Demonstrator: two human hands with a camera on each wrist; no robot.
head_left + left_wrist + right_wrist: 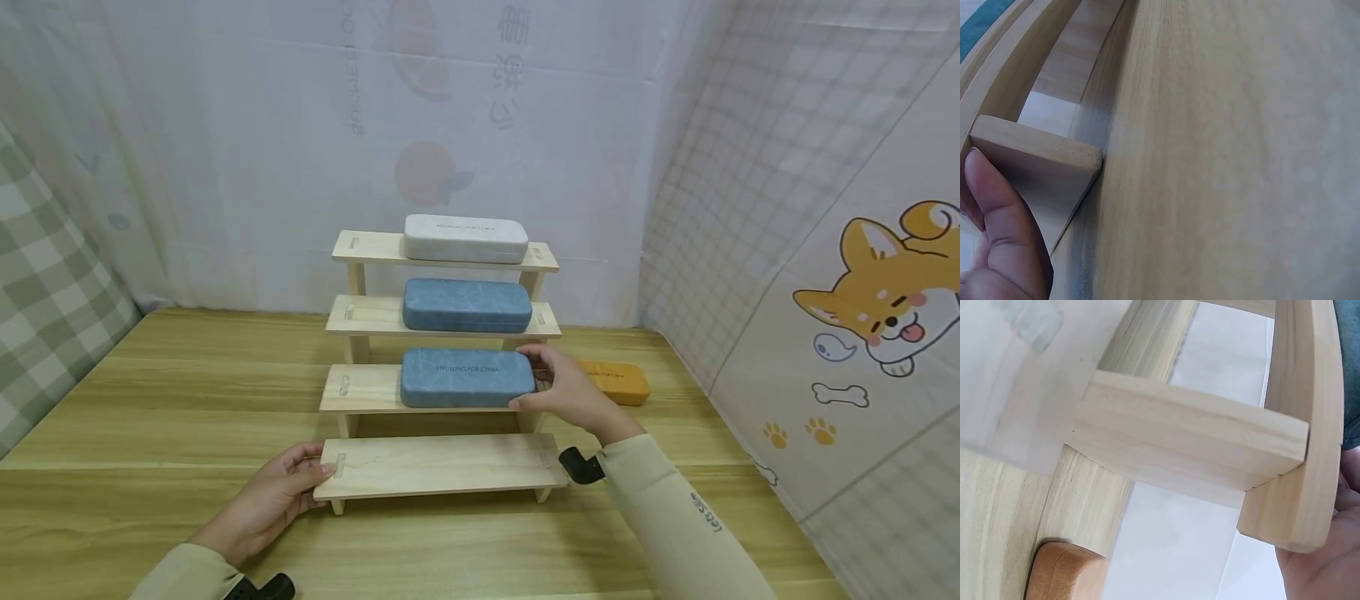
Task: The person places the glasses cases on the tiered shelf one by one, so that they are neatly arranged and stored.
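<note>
A wooden stepped rack stands on the table, with several shelves rising toward the back. My left hand grips the left end of its lowest shelf, thumb on top; in the left wrist view the thumb lies by the shelf's leg. On the shelf above rests a blue glasses case with dark lettering. My right hand holds that case by its right end, fingers behind and thumb in front. Another blue glasses case sits one shelf higher, and a white glasses case on the top shelf.
An orange glasses case lies on the wooden table right of the rack, partly behind my right hand. White cloth hangs behind the rack. A printed sheet borders the right side, and green checked cloth the left.
</note>
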